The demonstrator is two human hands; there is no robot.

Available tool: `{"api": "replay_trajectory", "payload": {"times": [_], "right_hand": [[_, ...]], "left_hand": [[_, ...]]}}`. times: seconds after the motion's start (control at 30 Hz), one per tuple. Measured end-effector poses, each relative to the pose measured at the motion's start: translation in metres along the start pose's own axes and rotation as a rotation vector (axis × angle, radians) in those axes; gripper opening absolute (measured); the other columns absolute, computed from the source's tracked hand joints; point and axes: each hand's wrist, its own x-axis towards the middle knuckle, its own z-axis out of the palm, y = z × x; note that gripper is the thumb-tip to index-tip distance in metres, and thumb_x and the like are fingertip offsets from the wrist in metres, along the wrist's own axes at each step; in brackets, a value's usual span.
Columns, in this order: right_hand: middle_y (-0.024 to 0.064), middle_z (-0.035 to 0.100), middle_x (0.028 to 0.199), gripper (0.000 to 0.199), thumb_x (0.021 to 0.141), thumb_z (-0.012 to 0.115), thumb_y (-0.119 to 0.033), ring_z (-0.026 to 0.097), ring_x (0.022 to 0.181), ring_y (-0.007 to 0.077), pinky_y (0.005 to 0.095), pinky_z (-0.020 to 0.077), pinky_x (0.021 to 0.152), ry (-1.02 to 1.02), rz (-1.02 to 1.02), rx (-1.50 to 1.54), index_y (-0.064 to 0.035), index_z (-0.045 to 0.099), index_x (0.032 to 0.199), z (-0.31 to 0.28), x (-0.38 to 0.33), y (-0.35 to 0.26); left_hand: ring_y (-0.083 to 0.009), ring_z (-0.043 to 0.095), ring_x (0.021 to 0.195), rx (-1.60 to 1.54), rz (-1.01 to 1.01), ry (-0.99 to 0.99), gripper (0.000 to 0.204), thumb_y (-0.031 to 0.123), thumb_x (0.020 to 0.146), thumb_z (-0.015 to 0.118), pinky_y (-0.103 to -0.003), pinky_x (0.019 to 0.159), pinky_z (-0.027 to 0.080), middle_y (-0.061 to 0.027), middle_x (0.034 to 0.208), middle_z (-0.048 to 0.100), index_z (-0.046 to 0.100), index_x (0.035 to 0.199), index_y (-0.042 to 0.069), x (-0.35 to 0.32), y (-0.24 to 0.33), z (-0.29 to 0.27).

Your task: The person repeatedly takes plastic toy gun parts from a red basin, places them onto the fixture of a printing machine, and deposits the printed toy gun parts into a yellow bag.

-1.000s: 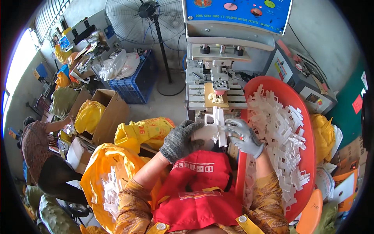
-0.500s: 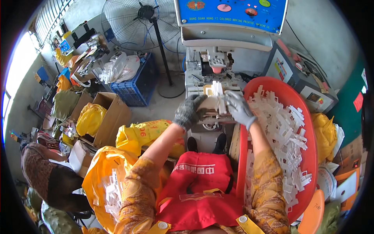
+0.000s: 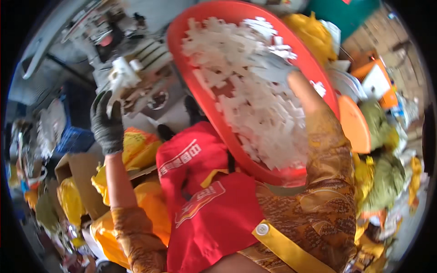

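My left hand (image 3: 107, 123), in a dark grey knitted glove, is raised beside the machine's front, its fingers apart and nothing visibly held. Just beyond its fingertips, white plastic pieces (image 3: 123, 75) sit at the work spot of the machine (image 3: 150, 57). My right hand (image 3: 272, 68), in a lighter grey glove, reaches over the far right part of a big red oval tub (image 3: 214, 116). The tub holds a heap of white plastic parts (image 3: 268, 120), and my right hand is at that heap. Motion blurs its fingers, so whether they grip a part is unclear.
An orange bag (image 3: 107, 236) and a yellow printed bag (image 3: 139, 148) lie to the left of my red apron (image 3: 214, 214). Further left stand a cardboard box (image 3: 86, 177) and a blue crate (image 3: 75, 129). An orange lid-like piece (image 3: 355, 125) rests against the tub's right side.
My view has swung to the right. Both hands were together at the machine's white pieces; the right has moved off to the tub, while the left has drawn back slightly with its fingers apart.
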Motion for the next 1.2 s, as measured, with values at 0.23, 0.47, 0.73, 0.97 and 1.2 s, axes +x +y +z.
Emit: {"api": "replay_trajectory", "payload": {"times": [0.23,0.47,0.73,0.97,1.2], "right_hand": [[0.0232,0.021,0.143,0.087,0.080,0.038,-0.066,0.024,0.133,0.0335,0.0424,0.0247,0.106,-0.491,1.029,0.251,-0.0145,0.009,0.144,0.080,-0.253,0.017],[0.0183,0.017,0.146,0.084,0.082,0.044,-0.058,0.034,0.124,0.0313,0.0412,0.0341,0.097,-0.306,1.043,0.406,-0.0166,0.006,0.144,0.250,-0.236,0.064],[0.0115,0.015,0.147,0.082,0.084,0.054,-0.044,0.046,0.112,0.0261,0.0364,0.0463,0.084,0.120,0.822,1.377,-0.0195,0.004,0.145,0.203,-0.184,-0.002],[0.0122,0.039,0.136,0.069,0.089,0.052,-0.030,0.060,0.088,0.0212,0.0313,0.0519,0.072,0.015,0.327,1.147,-0.0186,0.012,0.144,0.142,-0.142,-0.024],[0.0129,0.045,0.132,0.065,0.083,0.059,-0.029,0.059,0.097,0.0179,0.0309,0.0497,0.082,0.279,0.479,1.009,-0.0103,0.031,0.138,0.104,-0.160,0.077]], "left_hand": [[-0.0290,0.060,0.088,-0.339,0.107,-0.483,0.020,0.011,0.074,0.066,-0.036,0.081,0.047,-0.0131,0.094,0.063,0.063,0.093,0.006,-0.050,0.062,0.050],[-0.0286,0.059,0.093,-0.489,0.412,-0.793,0.025,0.019,0.070,0.069,-0.040,0.083,0.047,-0.0091,0.097,0.063,0.064,0.093,0.010,-0.112,0.159,0.094],[-0.0317,0.054,0.102,-0.479,0.439,-0.893,0.038,0.024,0.068,0.071,-0.043,0.088,0.043,-0.0108,0.107,0.059,0.062,0.103,0.011,-0.109,0.174,0.091],[-0.0341,0.049,0.111,-0.400,0.504,-0.962,0.048,0.024,0.066,0.071,-0.044,0.093,0.041,-0.0120,0.117,0.055,0.058,0.111,0.012,-0.113,0.168,0.086],[-0.0332,0.047,0.114,-0.447,0.436,-0.913,0.051,0.024,0.065,0.071,-0.045,0.095,0.039,-0.0105,0.120,0.054,0.057,0.113,0.013,-0.121,0.166,0.090]]}}
